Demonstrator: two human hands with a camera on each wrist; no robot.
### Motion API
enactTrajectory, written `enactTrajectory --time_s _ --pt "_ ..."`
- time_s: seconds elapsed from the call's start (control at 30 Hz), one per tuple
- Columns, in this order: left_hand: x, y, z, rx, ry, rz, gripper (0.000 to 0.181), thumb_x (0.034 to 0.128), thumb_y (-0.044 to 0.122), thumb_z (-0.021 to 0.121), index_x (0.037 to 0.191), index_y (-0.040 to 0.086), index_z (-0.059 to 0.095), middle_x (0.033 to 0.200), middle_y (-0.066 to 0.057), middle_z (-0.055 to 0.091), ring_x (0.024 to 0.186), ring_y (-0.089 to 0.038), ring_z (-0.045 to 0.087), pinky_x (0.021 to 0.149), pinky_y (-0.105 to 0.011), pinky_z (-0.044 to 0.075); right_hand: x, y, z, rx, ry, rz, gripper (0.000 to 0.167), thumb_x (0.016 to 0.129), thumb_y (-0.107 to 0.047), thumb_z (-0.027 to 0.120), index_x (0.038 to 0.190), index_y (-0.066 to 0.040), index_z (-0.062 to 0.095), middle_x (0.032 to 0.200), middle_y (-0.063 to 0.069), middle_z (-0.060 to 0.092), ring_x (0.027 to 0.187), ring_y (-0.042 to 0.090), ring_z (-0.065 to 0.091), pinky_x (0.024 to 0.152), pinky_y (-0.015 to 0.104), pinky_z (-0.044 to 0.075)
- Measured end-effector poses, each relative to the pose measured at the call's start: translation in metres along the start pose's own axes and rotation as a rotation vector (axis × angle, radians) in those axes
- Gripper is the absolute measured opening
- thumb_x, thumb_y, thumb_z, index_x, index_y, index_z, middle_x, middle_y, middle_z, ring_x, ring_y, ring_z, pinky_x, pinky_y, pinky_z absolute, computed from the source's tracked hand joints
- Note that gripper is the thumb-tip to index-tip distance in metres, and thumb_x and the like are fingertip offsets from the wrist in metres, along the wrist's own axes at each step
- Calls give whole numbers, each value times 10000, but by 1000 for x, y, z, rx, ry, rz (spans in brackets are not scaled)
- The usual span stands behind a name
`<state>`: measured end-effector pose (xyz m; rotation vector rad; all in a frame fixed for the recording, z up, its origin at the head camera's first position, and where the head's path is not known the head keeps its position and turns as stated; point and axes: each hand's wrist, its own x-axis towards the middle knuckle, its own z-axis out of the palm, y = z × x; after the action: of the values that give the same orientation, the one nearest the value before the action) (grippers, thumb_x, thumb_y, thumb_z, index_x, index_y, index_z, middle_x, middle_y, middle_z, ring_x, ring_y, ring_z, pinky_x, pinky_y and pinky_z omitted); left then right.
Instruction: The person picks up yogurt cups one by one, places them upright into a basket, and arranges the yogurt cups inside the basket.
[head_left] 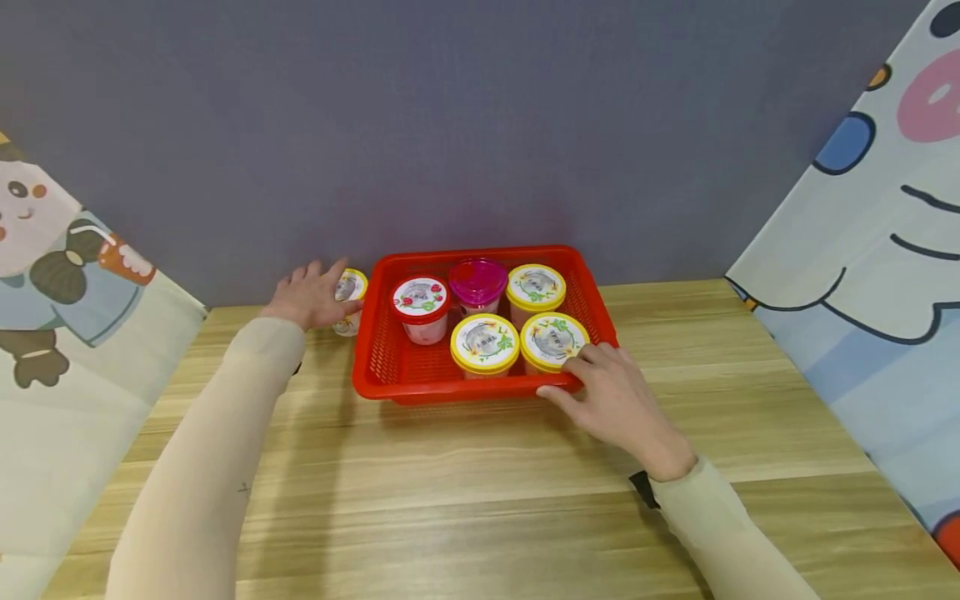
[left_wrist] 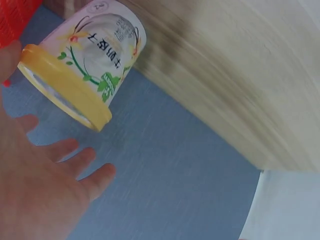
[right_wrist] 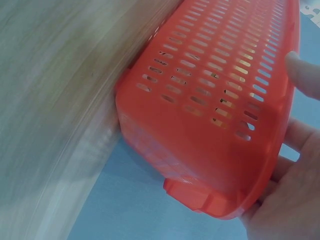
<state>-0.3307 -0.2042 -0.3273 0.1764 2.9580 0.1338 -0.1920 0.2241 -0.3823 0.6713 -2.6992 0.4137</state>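
Observation:
A red plastic basket (head_left: 441,388) holds several lidded paper tubs: a red-lidded tub (head_left: 421,300), a pink-lidded tub (head_left: 478,283) and three with yellow lids. Outside it, at the left, another yellow-lidded tub (head_left: 349,287) stands on the table. My left hand (head_left: 307,296) is beside that tub with fingers spread; in the left wrist view the tub (left_wrist: 97,55) shows its printed side, and the fingers are apart from its lid. At the basket's front right corner, my right hand (head_left: 618,404) grips the rim, thumb along the front, fingers over the edge.
Wood-grain table (head_left: 450,500) lies under everything. A grey-blue panel (head_left: 480,125) rises right behind the basket. Cartoon-printed panels (head_left: 67,333) close off the left and right sides.

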Motion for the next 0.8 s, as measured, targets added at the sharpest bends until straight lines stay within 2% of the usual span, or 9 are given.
enactTrajectory --time_s 0.33,0.67,0.8 --pt "13 -2 12 -71 10 -13 835 988 506 482 1625 107 117 1584 -358 153 1425 -588 167 1090 -731 228 0 1 2 0 24 -14 444 848 -476 796 969 -51 753 964 98 663 922 300 570 836 437 414" --pt "13 4 16 -86 34 -3 761 992 461 443 1609 99 186 1554 -348 210 1399 -584 225 1044 -733 311 0 1 2 3 12 -1 446 850 -489 789 982 -65 756 995 96 667 925 291 561 834 440 410" --pt "14 4 17 -77 21 -15 767 985 490 427 1614 116 197 1526 -348 222 1379 -570 237 1040 -724 316 0 0 2 6 8 2 448 851 -487 789 999 -66 760 1016 98 669 929 291 560 830 447 405"
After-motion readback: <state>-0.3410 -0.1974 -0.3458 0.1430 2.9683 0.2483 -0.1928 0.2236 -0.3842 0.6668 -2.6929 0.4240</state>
